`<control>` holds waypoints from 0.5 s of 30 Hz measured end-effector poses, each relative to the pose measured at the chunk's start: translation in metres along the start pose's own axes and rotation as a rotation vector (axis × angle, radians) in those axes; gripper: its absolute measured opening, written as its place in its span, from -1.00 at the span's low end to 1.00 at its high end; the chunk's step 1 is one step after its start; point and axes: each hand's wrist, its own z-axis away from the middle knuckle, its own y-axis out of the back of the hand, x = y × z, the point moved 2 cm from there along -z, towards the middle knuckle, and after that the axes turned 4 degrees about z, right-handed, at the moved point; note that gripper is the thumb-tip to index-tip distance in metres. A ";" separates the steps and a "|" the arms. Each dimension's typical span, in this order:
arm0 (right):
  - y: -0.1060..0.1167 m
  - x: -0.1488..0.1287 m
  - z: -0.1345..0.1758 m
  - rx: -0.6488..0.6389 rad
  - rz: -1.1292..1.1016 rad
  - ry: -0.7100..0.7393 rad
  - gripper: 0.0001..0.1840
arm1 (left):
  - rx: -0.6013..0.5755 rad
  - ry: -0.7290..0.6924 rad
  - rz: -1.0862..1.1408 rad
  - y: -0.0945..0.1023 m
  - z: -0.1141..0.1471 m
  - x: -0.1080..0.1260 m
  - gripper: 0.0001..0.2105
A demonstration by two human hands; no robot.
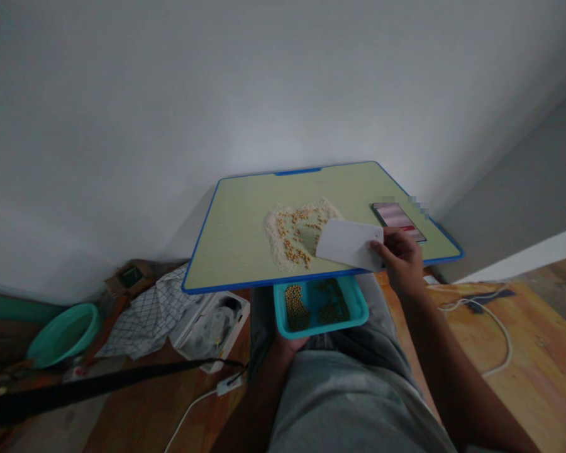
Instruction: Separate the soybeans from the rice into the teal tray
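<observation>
My right hand (402, 257) grips a white flat card (349, 243) by its right edge, held over the near edge of a small green table with a blue rim (236, 233). The card's left end touches a pile of white grains mixed with yellow beans (298, 234) on the table top. Just below the table's near edge, a teal tray (353, 308) holds several yellow beans. My left hand (290, 345) supports the tray from underneath and is mostly hidden by it.
A phone (399, 221) with a lit screen lies on the table's right side. On the floor at left are a teal basin (65, 333), a checked cloth (146, 314), a white box (212, 324) and a black strap (99, 384). A white cable (497, 327) runs at right.
</observation>
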 end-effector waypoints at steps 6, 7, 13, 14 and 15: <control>-0.002 0.001 -0.001 0.020 -0.015 -0.002 -0.61 | -0.037 0.018 0.014 0.006 -0.004 -0.001 -0.50; -0.002 0.001 -0.001 0.022 -0.022 -0.006 -0.61 | -0.043 0.015 0.016 0.006 -0.005 -0.001 -0.50; -0.003 0.002 -0.001 0.035 -0.040 0.007 -0.62 | -0.041 0.021 0.054 0.003 -0.004 -0.001 -0.55; -0.003 0.002 -0.001 0.040 -0.042 0.013 -0.62 | -0.041 0.020 0.059 0.002 -0.003 -0.001 -0.54; -0.003 0.003 -0.001 0.041 -0.041 0.017 -0.63 | -0.041 0.017 0.060 0.000 -0.003 -0.001 -0.52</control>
